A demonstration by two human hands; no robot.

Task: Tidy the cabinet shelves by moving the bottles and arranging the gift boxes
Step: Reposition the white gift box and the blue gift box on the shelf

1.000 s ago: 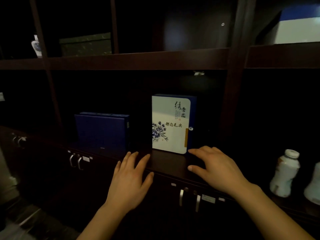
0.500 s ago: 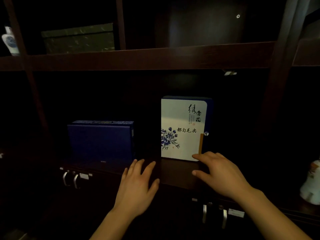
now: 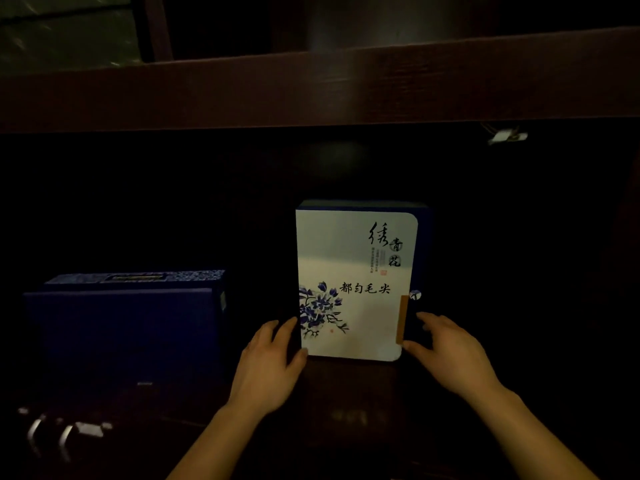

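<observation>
Blue flat box (image 3: pixel 128 320) stands left of white gift box (image 3: pixel 349 285); hands (image 3: pixel 266 365) (image 3: pixel 450 355) spread at its sides.

1. The upright white-fronted cardboard gift box (image 3: pixel 353 285) has a pale, off-white face with a dark blue back and right side.
2. Its face carries black brush calligraphy at the upper right and across the middle, with a tiny red seal mark below the upper characters.
3. A blue-and-white flower spray with dark stems sits at the lower left of that face.
4. A narrow tan-orange strip runs down its right edge, under a small blue-and-white round clasp.
5. The low dark navy rectangular gift box (image 3: pixel 124 327) has a plain front and a finely speckled blue-and-white top.
6. The dark reddish-brown wooden shelf board (image 3: pixel 311 88) shows faint grain.
7. The dark green mottled box (image 3: pixel 65 32) bears pale flecks.
</observation>
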